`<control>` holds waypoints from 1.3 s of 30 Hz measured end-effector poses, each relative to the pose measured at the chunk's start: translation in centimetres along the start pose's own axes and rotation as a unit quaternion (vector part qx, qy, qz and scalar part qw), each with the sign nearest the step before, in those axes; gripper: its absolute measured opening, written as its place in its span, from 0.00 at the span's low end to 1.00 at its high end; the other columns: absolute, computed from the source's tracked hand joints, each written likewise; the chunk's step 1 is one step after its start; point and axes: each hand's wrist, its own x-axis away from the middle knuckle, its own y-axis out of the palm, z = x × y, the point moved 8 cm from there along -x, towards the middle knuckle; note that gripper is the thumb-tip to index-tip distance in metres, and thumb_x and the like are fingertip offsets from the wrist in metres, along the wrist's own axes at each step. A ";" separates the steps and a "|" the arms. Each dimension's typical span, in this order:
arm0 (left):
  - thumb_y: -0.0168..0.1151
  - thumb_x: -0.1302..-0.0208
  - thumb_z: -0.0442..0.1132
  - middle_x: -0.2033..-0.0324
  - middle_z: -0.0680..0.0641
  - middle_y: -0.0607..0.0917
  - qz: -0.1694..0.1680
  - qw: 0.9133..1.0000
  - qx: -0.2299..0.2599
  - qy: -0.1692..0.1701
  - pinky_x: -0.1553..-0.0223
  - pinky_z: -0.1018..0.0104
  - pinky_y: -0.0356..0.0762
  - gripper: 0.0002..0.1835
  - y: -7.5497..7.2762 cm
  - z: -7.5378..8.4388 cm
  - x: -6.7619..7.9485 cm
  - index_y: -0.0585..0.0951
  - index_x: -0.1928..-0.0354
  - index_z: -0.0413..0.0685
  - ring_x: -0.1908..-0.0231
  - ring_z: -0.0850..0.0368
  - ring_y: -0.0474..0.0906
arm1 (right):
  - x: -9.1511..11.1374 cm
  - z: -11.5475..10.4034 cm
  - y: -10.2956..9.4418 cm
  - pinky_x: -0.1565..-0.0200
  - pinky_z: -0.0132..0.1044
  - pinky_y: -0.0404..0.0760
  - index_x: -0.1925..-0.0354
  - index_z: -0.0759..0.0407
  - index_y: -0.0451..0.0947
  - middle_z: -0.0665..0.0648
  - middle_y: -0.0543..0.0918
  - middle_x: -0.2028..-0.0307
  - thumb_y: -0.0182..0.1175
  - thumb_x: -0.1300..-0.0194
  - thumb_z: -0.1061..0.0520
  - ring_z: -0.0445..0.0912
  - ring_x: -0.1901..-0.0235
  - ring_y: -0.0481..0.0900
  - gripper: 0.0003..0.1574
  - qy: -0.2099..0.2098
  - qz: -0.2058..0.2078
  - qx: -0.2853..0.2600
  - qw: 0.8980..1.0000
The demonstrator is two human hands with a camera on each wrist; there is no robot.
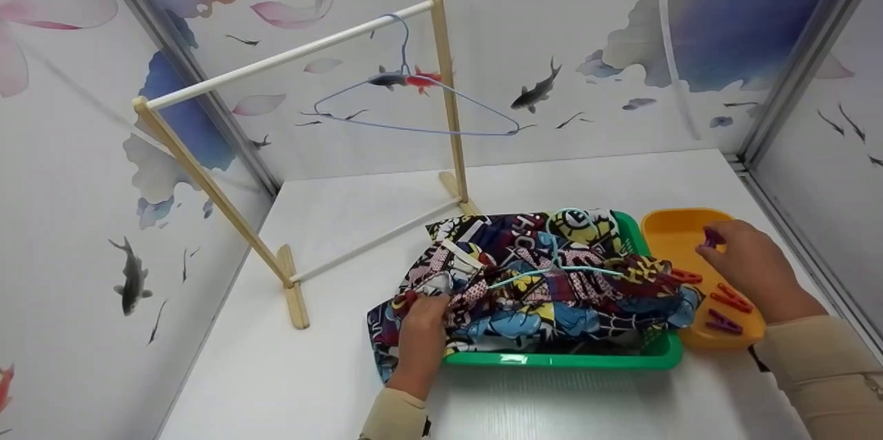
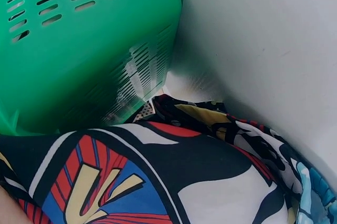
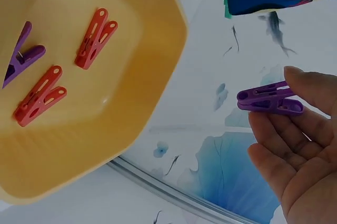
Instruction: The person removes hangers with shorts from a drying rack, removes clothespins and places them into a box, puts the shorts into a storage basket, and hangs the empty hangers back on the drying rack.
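Note:
A purple clothespin (image 3: 268, 99) is pinched between the thumb and fingers of my right hand (image 1: 752, 267), held above the yellow tray (image 1: 672, 226). My left hand (image 1: 421, 336) grips the left end of a colourful comic-print garment (image 1: 524, 292), which is bunched over a green basket (image 1: 566, 360). A light-blue hanger (image 1: 556, 262) lies in the garment, its hook upward and its arms partly covered by cloth. Part of the garment hangs over the basket's left side; in the left wrist view this printed cloth (image 2: 126, 176) fills the lower area.
Red clothespins (image 3: 96, 38) and another purple clothespin (image 1: 724, 321) lie in the tray. Behind the basket on the left stands a wooden rack (image 1: 290, 54) with a white bar, from which an empty blue hanger (image 1: 414, 128) hangs. Printed wall panels enclose the white table (image 1: 241, 385).

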 end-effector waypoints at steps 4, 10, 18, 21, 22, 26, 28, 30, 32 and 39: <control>0.63 0.61 0.12 0.70 0.46 0.85 0.000 1.000 0.004 -0.001 0.64 0.66 0.82 0.21 -0.1 -0.1 -0.1 0.82 0.64 0.37 0.67 0.53 0.81 | -0.9 0.3 0.5 0.54 0.64 0.74 0.53 0.78 0.71 0.74 0.76 0.59 0.59 0.34 0.59 0.64 0.61 0.74 0.21 -0.001 -0.043 0.004 0.999; 0.64 0.65 0.11 0.70 0.45 0.85 0.009 1.000 -0.003 0.005 0.63 0.67 0.82 0.23 -0.2 0.0 -0.1 0.82 0.65 0.37 0.68 0.53 0.81 | -1.9 1.2 1.3 0.53 0.63 0.75 0.48 0.81 0.69 0.75 0.77 0.59 0.59 0.34 0.58 0.63 0.62 0.75 0.27 0.021 -0.100 0.018 0.995; 0.65 0.63 0.12 0.70 0.46 0.84 0.007 1.000 0.006 0.001 0.64 0.67 0.82 0.21 -0.1 -0.1 0.0 0.82 0.64 0.38 0.68 0.54 0.81 | -2.7 2.5 3.1 0.56 0.59 0.77 0.51 0.79 0.72 0.71 0.78 0.62 0.61 0.35 0.58 0.58 0.65 0.75 0.24 0.029 -0.136 0.010 0.990; 0.65 0.61 0.13 0.70 0.46 0.84 0.000 1.000 0.007 -0.003 0.64 0.67 0.81 0.20 0.0 -0.1 0.0 0.82 0.64 0.38 0.67 0.54 0.81 | -2.8 2.8 3.9 0.56 0.58 0.78 0.52 0.79 0.73 0.71 0.79 0.62 0.62 0.36 0.60 0.58 0.66 0.75 0.23 0.021 -0.140 0.009 0.990; 0.66 0.60 0.13 0.70 0.46 0.84 -0.003 1.000 0.006 -0.005 0.64 0.67 0.81 0.20 0.0 -0.1 0.1 0.82 0.63 0.38 0.67 0.54 0.81 | -2.9 2.8 4.1 0.57 0.58 0.78 0.52 0.79 0.73 0.71 0.79 0.62 0.62 0.37 0.60 0.58 0.66 0.75 0.23 0.019 -0.143 0.010 0.990; 0.65 0.63 0.12 0.70 0.46 0.84 -0.005 1.000 -0.011 -0.007 0.65 0.67 0.81 0.23 0.0 0.1 0.1 0.82 0.63 0.38 0.67 0.54 0.80 | -3.0 2.8 4.8 0.59 0.58 0.78 0.53 0.81 0.72 0.73 0.78 0.62 0.62 0.38 0.62 0.58 0.67 0.75 0.22 0.000 -0.151 0.016 0.988; 0.64 0.64 0.11 0.70 0.46 0.84 -0.004 1.000 -0.017 -0.007 0.66 0.66 0.81 0.24 0.0 0.1 0.1 0.82 0.63 0.38 0.68 0.54 0.80 | -3.0 2.9 5.2 0.59 0.58 0.79 0.53 0.82 0.72 0.74 0.78 0.62 0.61 0.38 0.63 0.59 0.67 0.75 0.22 0.002 -0.163 0.013 0.987; 0.63 0.64 0.11 0.70 0.47 0.84 -0.004 1.000 -0.017 -0.008 0.66 0.66 0.81 0.24 0.0 0.1 0.1 0.82 0.63 0.38 0.68 0.54 0.80 | -3.1 3.1 5.6 0.57 0.59 0.78 0.52 0.82 0.71 0.75 0.78 0.61 0.62 0.38 0.63 0.60 0.66 0.76 0.23 0.016 -0.177 0.003 0.984; 0.62 0.63 0.11 0.70 0.47 0.84 -0.004 1.000 -0.015 -0.009 0.66 0.65 0.81 0.23 0.0 0.1 0.0 0.82 0.63 0.38 0.68 0.54 0.80 | -3.1 3.4 6.2 0.54 0.59 0.78 0.50 0.83 0.70 0.76 0.77 0.59 0.62 0.37 0.63 0.61 0.63 0.76 0.25 0.041 -0.198 -0.010 0.979; 0.63 0.63 0.12 0.71 0.46 0.84 0.005 1.000 -0.012 -0.005 0.65 0.66 0.81 0.22 -0.1 0.3 0.2 0.82 0.64 0.37 0.68 0.53 0.80 | -2.7 4.4 7.7 0.55 0.56 0.79 0.53 0.79 0.74 0.70 0.80 0.63 0.65 0.38 0.61 0.57 0.66 0.75 0.22 0.059 -0.222 -0.014 0.973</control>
